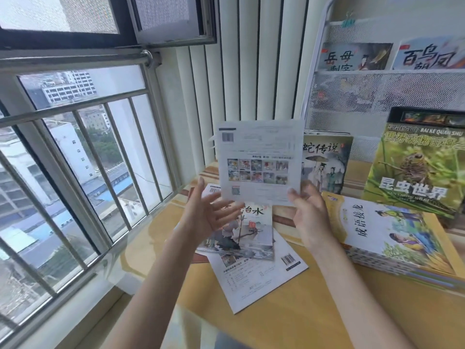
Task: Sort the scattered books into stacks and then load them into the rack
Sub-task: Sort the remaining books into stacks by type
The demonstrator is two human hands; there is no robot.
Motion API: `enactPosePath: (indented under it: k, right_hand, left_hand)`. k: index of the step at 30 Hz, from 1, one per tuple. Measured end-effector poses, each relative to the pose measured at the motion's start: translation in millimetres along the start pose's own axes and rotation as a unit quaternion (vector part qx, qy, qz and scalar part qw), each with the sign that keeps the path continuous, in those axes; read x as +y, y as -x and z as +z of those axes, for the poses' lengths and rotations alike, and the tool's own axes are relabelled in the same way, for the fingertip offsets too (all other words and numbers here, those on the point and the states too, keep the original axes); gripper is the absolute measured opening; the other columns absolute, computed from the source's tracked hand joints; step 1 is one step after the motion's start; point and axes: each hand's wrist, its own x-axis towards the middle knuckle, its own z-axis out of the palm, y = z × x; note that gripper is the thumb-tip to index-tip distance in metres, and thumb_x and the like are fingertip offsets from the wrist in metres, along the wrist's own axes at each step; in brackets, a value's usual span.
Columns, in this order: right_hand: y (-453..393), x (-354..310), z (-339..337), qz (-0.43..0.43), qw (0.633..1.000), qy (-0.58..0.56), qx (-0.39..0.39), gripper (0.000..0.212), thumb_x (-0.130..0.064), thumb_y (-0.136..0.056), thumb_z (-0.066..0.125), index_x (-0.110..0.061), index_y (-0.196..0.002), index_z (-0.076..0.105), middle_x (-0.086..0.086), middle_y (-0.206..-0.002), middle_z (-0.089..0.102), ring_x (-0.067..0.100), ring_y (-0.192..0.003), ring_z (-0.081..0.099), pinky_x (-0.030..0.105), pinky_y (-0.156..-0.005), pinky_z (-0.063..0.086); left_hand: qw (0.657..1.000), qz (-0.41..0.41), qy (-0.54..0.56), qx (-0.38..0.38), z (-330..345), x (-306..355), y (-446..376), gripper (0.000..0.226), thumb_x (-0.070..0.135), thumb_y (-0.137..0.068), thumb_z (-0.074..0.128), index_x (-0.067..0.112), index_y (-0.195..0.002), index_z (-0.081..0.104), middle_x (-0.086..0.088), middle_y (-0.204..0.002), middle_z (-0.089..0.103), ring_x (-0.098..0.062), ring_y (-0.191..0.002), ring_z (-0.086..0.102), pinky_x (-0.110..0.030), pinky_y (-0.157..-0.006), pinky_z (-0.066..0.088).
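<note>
Above the counter (314, 306), right hand (310, 212) pinches a thin white booklet (260, 162) by its lower right corner, back cover facing the camera, upright. Left hand (210, 214) hovers just left of the booklet, fingers spread, holding nothing. Below the booklet: loose picture books (247, 238) overlapping flat. Right of it: yellow book stack (392, 235). Behind it: white mesh rack (377, 94) with two books in its upper pocket.

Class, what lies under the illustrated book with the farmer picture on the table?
Under the illustrated book lies a white book with its barcode side up, sticking out toward the camera. Another white cover peeks out behind. Whatever else sits beneath is covered.
</note>
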Motion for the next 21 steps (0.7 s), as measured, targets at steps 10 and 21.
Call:
enactPosePath:
  k: [10,21]
  right_hand:
    - [4,8,4,0.089,0.995,0.050,0.003,0.032,0.004,-0.084,0.057,-0.019,-0.068,0.072,0.016,-0.096,0.071,0.036,-0.096,0.064,0.045,-0.085,0.052]
    - [7,18,6,0.068,0.973,0.206,0.072,0.019,-0.002,-0.090,0.055,-0.016,-0.094,0.069,-0.011,-0.091,0.065,0.009,-0.087,0.058,0.020,-0.063,0.045]
  left_hand:
    - [0.996,0.078,-0.019,0.028,-13,5,4,0.032,0.000,-0.098,0.039,0.006,-0.125,0.056,-0.013,-0.089,0.069,-0.006,-0.049,0.062,-0.013,-0.043,0.050]
    - [0.955,0.106,-0.191,0.200,-21,-5,-14,0.024,0.013,-0.099,0.048,0.019,-0.120,0.055,-0.004,-0.102,0.067,-0.016,-0.082,0.065,-0.031,-0.072,0.057]
